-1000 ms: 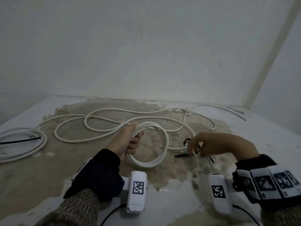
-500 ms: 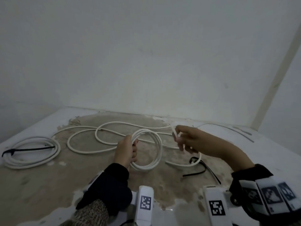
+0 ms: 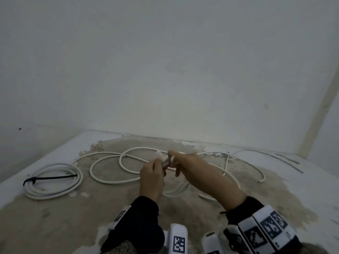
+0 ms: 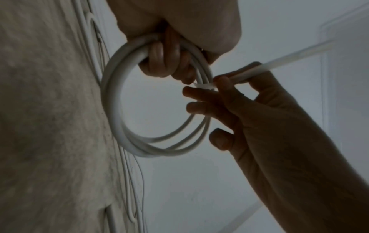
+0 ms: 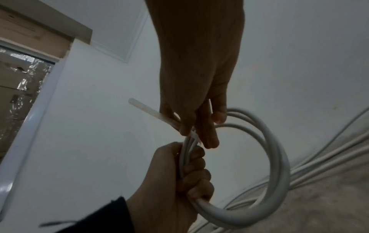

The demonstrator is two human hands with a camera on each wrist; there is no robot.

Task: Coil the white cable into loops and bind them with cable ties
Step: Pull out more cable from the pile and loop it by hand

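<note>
My left hand point(image 3: 153, 177) grips a small coil of white cable point(image 4: 115, 110), held upright above the stained surface; its fingers point(image 5: 196, 171) curl round the bundled loops point(image 5: 279, 157). My right hand point(image 3: 180, 161) meets it from the right and pinches a white cable tie point(image 5: 148, 111) against the coil just above the left fist. The tie's long end point(image 4: 289, 58) sticks out past my right hand point(image 4: 235, 97). Loose white cable point(image 3: 113, 163) trails from the coil across the surface.
A finished white coil point(image 3: 55, 189) bound by a black tie point(image 3: 55, 177) lies at the left. Loose cable ends point(image 3: 261, 177) curve at the right, a short white piece point(image 3: 207, 197) lies under my right forearm, and thin white strips point(image 3: 289, 160) lie by the back wall.
My right hand left the black ties on the surface, rose with a white tie and came to the coil. My left hand lifted the coil to meet it.
</note>
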